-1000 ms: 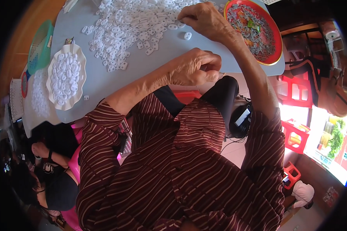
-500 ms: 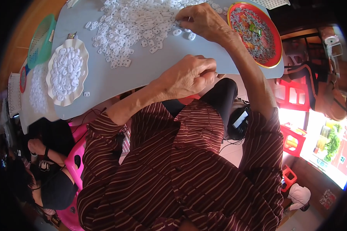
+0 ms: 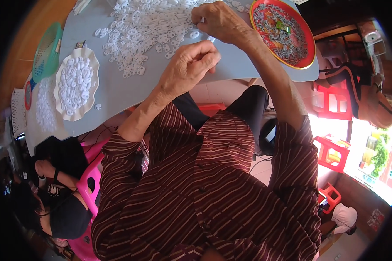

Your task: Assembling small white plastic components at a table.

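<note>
Small white plastic pieces with two holes (image 3: 137, 39) lie in a wide heap on the grey-blue table (image 3: 117, 89). Over the near right edge of that heap, my right hand (image 3: 222, 24) is closed in a pinch; whatever is between its fingertips is hidden. My left hand (image 3: 188, 66) is curled shut above the table's near edge, and its contents cannot be made out. A couple of loose white oval pieces (image 3: 194, 34) rest on the table between my hands. To the right, a red round tray with a yellow rim (image 3: 310, 52) holds many small grey metal pins or screws.
A scalloped cream dish (image 3: 94, 93) on the left is filled with white oval pieces. Beyond it stand a green mesh basket (image 3: 48, 50) and more small white parts (image 3: 45, 104). Another person (image 3: 65, 213) sits at lower left by a pink chair (image 3: 88, 187). Red stools (image 3: 333, 152) stand at right.
My left hand has moved up and to the left, from beyond the table's edge to nearer the heap. My right hand has shifted slightly left, staying pinched.
</note>
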Demonstrator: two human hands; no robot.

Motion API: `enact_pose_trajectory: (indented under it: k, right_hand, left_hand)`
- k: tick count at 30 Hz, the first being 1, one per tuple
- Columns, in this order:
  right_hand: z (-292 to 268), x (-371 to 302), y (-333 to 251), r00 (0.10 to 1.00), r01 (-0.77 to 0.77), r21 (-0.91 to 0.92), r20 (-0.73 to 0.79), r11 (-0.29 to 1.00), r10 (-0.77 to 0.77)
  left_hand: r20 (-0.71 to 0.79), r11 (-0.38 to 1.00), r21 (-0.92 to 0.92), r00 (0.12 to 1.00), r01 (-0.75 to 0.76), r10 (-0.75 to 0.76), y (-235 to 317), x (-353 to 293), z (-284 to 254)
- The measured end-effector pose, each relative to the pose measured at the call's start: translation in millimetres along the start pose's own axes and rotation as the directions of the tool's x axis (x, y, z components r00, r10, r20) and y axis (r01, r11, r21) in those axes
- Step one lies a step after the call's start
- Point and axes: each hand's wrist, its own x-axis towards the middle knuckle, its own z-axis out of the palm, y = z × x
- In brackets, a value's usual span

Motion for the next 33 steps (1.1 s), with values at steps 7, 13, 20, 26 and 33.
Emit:
enact_pose_trajectory:
  k: [7, 13, 20, 26, 33]
  right_hand:
    - [-0.6, 2.1, 2.7, 1.0, -0.023, 0.092, -0.011, 0.996, 0.024]
    - [-9.9, -8.7, -3.6, 0.986, -0.162, 0.281, -0.002, 0.946, 0.169]
    - [-29.8, -32.5, -26.1, 0.95, -0.285, 0.674, 0.103, 0.681, 0.296]
    - [-22.6, -55.4, -27.9, 0.948, -0.207, 0.794, 0.018, 0.571, 0.319]
    - [-14.1, -75.3, -30.5, 0.914, -0.197, 0.814, -0.05, 0.547, 0.404]
  left_hand:
    - [-0.076, 0.997, 0.058, 0.996, -0.047, 0.051, 6.3, 1.2, -13.0]
    - [-0.188, 0.994, 0.109, 0.982, 0.03, -0.009, 3.4, 7.3, -33.3]
    - [-0.198, 0.958, 0.255, 0.977, 0.131, -0.081, 3.6, 23.0, -33.2]
    - [-0.057, 0.995, 0.015, 0.994, 0.096, -0.095, -3.2, 25.8, -31.1]
    - [0.001, 0.985, -0.102, 0.99, 0.142, -0.143, 3.9, 26.9, -21.7]
